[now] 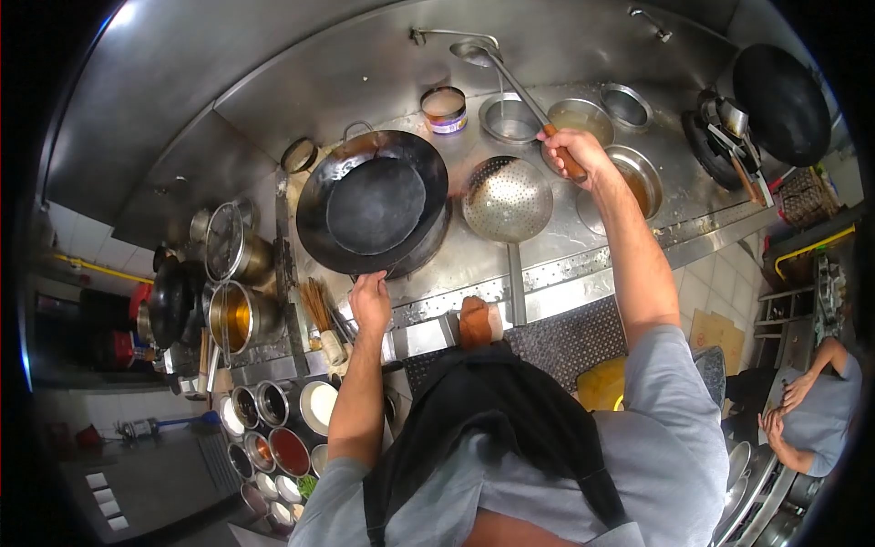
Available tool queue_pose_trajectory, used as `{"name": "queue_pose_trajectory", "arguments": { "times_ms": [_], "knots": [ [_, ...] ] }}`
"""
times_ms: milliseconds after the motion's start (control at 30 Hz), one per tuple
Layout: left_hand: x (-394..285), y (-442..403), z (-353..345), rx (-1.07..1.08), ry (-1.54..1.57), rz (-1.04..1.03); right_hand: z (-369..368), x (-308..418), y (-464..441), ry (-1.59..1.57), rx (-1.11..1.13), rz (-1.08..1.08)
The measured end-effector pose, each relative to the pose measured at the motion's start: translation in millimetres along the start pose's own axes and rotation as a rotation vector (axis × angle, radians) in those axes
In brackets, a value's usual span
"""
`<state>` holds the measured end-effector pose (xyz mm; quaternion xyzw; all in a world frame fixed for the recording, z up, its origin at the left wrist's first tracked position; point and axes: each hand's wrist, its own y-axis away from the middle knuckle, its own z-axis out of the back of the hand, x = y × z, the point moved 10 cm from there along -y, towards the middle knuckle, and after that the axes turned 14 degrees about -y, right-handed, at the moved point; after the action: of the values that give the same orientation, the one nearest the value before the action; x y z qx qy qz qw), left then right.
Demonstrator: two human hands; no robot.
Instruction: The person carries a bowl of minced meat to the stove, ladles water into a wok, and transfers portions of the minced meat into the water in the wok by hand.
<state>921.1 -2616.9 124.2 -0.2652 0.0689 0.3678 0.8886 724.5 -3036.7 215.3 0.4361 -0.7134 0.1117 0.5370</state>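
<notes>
My left hand [369,302] is closed at the near rim of a large black wok [375,205], where its handle is. The wok sits tilted over the burner on the left of the steel range, its inside dark with no food showing. My right hand [576,155] is wrapped round the wooden handle of a ladle [521,94]. The ladle's bowl points away from me, raised beside the tap [456,35]. A thin stream of water falls from the tap toward a metal pot [510,119]. Between my hands lies a perforated skimmer [507,199], its handle over the front edge.
Several metal bowls [626,107] stand at the back right. An open tin [444,110] is behind the wok. At the left are pots, one with amber liquid [233,317], a bamboo brush [317,304] and seasoning containers [290,451]. Another person [814,415] stands at the right.
</notes>
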Motion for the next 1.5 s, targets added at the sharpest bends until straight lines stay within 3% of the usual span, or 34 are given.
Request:
{"name": "queue_pose_trajectory", "arguments": {
  "times_ms": [333, 400, 667, 767, 800, 867, 1033, 1167, 1400, 1500],
  "knots": [
    [3, 1, -6, 0.029, -0.018, 0.042, 10, -10, -2, 0.002, -0.008, 0.024],
    [4, 2, -5, 0.039, -0.01, 0.071, 16, -14, 0, 0.162, -0.012, 0.093],
    [2, 3, -9, 0.024, -0.054, 0.095, 20, -21, 22, 0.057, -0.059, 0.244],
    [1, 5, -9, 0.002, -0.045, 0.09, -11, -29, 10, -0.369, 0.004, 0.169],
    [-1, 5, -8, 0.003, -0.045, 0.085, -13, -31, 12, -0.373, 0.001, 0.171],
    [-4, 2, -6, 0.024, -0.078, 0.075, -35, -49, 17, -0.689, 0.152, -0.02],
    [4, 5, -12, 0.035, -0.044, 0.092, -23, -55, 67, -0.598, 0.084, 0.116],
    [3, 2, -13, 0.072, -0.033, 0.121, -16, -48, 84, -0.433, 0.047, 0.083],
    [5, 4, -14, 0.06, -0.044, 0.105, 2, -31, 52, -0.151, 0.048, 0.113],
    [3, 5, -10, 0.046, -0.035, 0.108, 0, -25, 52, -0.243, 0.051, 0.092]
  ]
}}
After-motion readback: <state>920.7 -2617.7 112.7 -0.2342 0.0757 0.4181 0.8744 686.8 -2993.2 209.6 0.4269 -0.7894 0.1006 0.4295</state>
